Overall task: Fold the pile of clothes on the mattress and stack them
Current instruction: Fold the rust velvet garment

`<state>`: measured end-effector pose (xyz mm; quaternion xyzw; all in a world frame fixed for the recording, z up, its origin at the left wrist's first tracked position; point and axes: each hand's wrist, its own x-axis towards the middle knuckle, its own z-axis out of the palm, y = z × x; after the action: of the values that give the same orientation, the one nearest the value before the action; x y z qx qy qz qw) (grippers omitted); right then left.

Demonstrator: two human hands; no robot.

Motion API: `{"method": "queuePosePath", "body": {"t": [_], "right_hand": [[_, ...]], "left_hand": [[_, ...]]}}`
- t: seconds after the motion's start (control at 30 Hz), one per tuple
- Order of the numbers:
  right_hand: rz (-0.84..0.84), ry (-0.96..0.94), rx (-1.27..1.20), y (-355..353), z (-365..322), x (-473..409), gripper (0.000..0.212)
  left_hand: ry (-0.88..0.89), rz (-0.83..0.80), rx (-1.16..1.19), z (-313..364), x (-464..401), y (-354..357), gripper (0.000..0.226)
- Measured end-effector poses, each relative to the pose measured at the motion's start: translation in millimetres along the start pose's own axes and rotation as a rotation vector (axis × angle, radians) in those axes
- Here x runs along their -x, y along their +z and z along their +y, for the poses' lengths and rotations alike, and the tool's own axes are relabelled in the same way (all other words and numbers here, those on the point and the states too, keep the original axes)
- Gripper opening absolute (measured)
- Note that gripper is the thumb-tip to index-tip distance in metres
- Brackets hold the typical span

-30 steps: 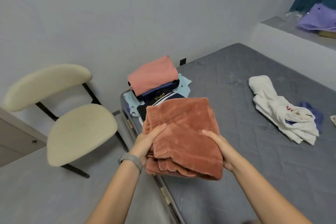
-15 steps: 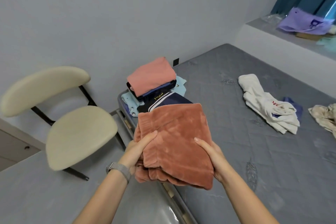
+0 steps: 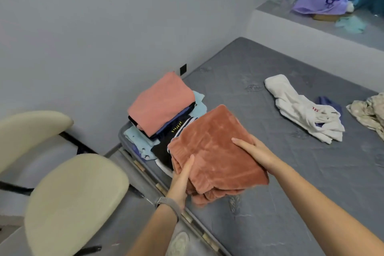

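Observation:
A folded rust-brown fleece garment [image 3: 214, 151] is held above the near corner of the grey mattress [image 3: 270, 172]. My left hand [image 3: 180, 181] grips its left edge, thumb on top. My right hand [image 3: 253, 150] holds its right side, thumb over the top and fingers hidden underneath. Behind it sits a stack of folded clothes [image 3: 164, 108] topped by a pink piece, over dark and light blue ones. A crumpled white garment [image 3: 303, 110] and a beige floral one [image 3: 369, 110] lie unfolded to the right.
A cream chair [image 3: 68, 199] stands left of the bed on the floor. A ledge [image 3: 311, 27] at the back right carries a purple bag [image 3: 320, 0] and teal curtains. The wall runs close behind the stack.
The fleece bundle has moved right and forward over the mattress corner, next to the stack. The view has swung right, bringing the beige garment further in.

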<state>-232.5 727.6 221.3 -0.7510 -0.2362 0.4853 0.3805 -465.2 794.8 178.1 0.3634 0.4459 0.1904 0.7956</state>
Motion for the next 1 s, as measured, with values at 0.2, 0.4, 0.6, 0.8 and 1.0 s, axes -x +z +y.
{"method": "queuePosePath", "body": {"t": [0.2,0.4,0.6,0.8,1.0], "right_hand": [[0.048,-0.100,0.339,29.2,-64.8,-129.2,0.069],[-0.002,-0.171,0.916,71.0,-26.7,-219.6,0.073],[-0.077,-0.034,1.194,105.5,36.7,-239.2,0.060],[-0.099,-0.069,1.182,102.8,46.5,-241.2,0.064],[-0.134,-0.091,1.150,107.7,65.3,-233.4,0.069]], "left_hand": [[-0.104,-0.072,0.220,3.4,-110.1,-31.2,0.079],[-0.347,0.041,0.170,-8.8,-200.9,-60.9,0.098],[-0.375,0.441,-0.540,1.2,-237.9,-56.0,0.119],[0.239,0.047,-1.731,8.8,-254.3,-51.3,0.081],[-0.083,-0.142,-1.772,-4.9,-278.7,-62.8,0.075]]}}
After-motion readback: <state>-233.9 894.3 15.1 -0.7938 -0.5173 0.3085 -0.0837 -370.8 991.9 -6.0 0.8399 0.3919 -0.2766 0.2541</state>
